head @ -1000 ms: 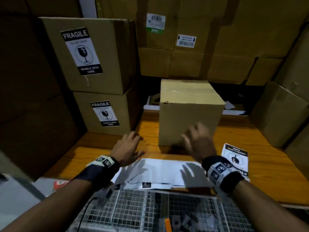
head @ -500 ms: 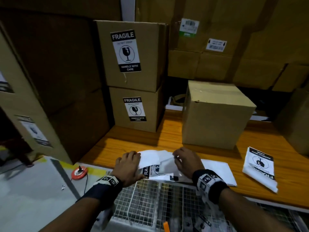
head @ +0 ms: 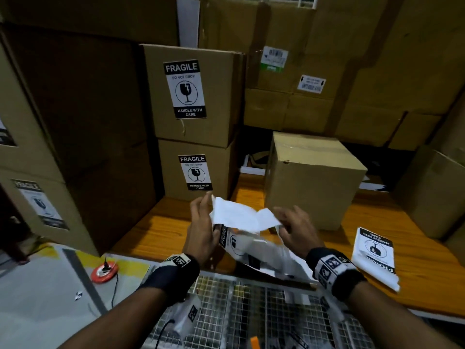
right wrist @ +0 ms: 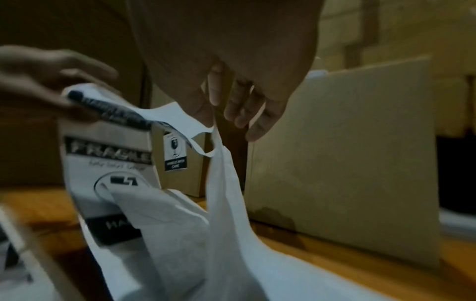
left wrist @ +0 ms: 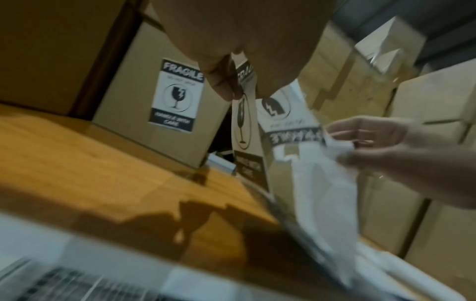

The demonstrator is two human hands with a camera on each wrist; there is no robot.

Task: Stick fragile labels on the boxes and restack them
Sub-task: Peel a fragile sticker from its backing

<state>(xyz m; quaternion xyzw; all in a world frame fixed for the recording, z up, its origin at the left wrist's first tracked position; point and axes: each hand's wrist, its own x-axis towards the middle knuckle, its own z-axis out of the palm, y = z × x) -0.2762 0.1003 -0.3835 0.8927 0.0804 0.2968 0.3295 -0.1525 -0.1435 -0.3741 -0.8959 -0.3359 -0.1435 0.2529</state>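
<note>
Head view: label sheet (head: 241,220) pinched between left hand (head: 201,230) and right hand (head: 297,230), above wooden table (head: 156,230); unlabelled box (head: 312,182) behind; cardboard stacks around.

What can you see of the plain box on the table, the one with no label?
The unlabelled box is a plain brown cardboard cube, closed, with clear tape along its top seam and a small dark spot near the top front edge. It stands upright on the wooden table, turned slightly so two sides show. No fragile label shows on either side. It sits apart from the two stacked labelled boxes, to their right. Neither hand touches it; the right hand is in front of it, peeling a label sheet.
</note>
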